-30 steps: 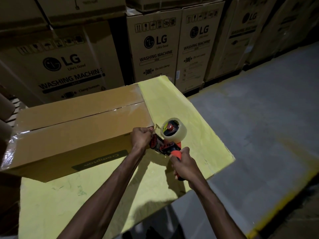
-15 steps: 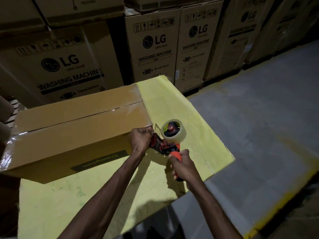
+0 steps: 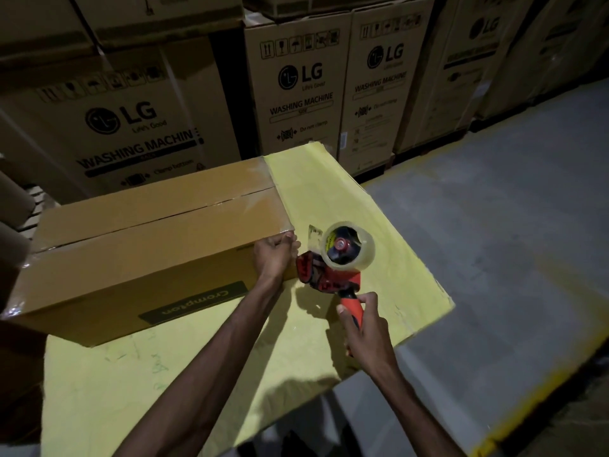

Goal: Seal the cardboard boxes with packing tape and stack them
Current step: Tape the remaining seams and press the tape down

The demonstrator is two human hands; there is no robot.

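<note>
The box lay on the yellow counter, with glossy tape along its top seam. The left hand held the box's near right corner with curled fingers. The right hand gripped the handle of the red dispenser, just beside that corner.
</note>
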